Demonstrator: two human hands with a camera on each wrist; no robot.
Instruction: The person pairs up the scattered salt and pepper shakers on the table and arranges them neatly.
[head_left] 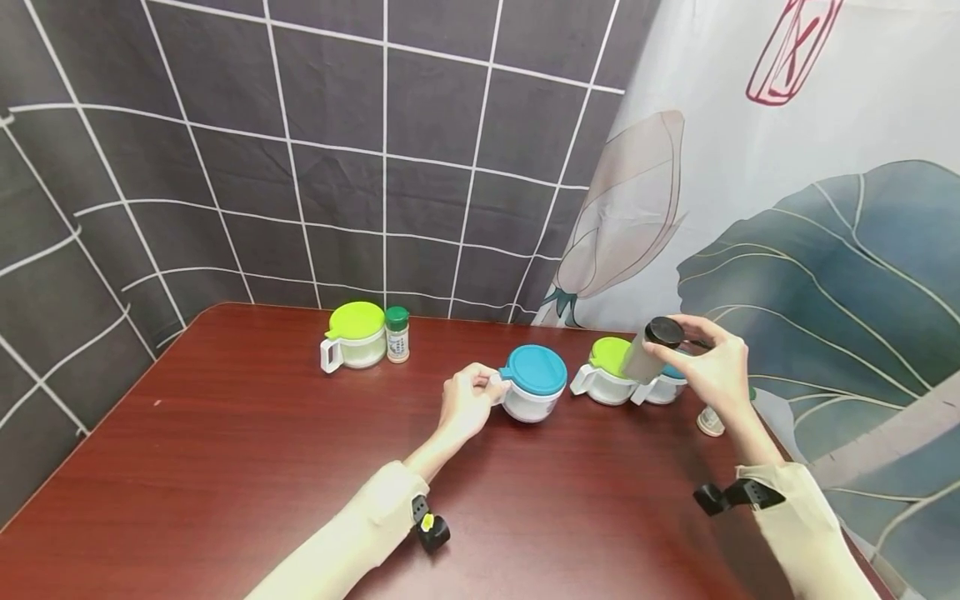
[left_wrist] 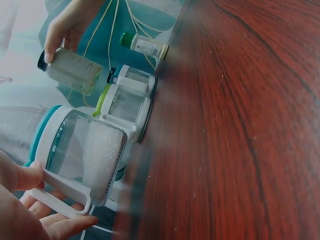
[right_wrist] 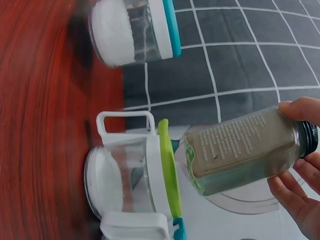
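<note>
Table red-brown, wood-grained; four round clear jars, two green-lidded, two blue-lidded; left hand nearly closed, thumb and curled fingers gripping the white handle of the middle blue-lidded jar; right hand spread only to cap width, pinching the black-capped end of one flat-sided glass bottle, tilted in air near the right-hand green-lidded jar; two shakers, green-capped.
</note>
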